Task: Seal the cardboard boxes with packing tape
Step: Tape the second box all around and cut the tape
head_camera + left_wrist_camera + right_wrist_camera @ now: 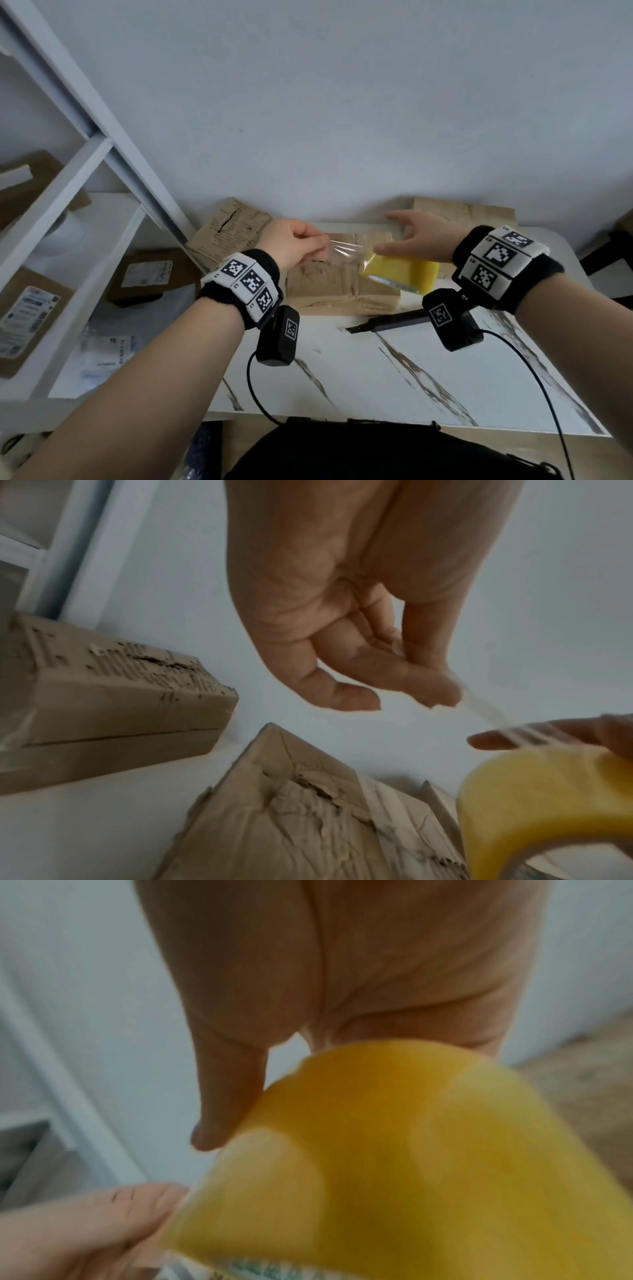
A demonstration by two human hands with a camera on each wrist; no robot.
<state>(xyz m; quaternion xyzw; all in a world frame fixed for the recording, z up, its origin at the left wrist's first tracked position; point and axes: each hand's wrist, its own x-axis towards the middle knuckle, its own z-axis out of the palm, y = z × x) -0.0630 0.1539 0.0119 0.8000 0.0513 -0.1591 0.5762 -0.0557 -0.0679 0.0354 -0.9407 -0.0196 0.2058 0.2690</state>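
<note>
The tape roll [428, 1164] is blurred and cut off at the right wrist view's lower edge. It hides the right hand's fingers [394, 993]. Shelf labels [25, 317] are unreadable.

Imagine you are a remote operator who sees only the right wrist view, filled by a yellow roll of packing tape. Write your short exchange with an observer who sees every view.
Operator: What is the other hand doing?
Observer: The left hand pinches the free end of the clear strip of tape pulled off the yellow roll of packing tape.
Operator: What lies under the strip?
Observer: A crumpled brown cardboard box on the white marbled table.
Operator: Any cutter nearby?
Observer: A black utility knife lies on the table in front of the box.
Operator: How does the right hand look from above?
Observer: Its thumb rests on the roll; its fingers stretch out straight.
</note>
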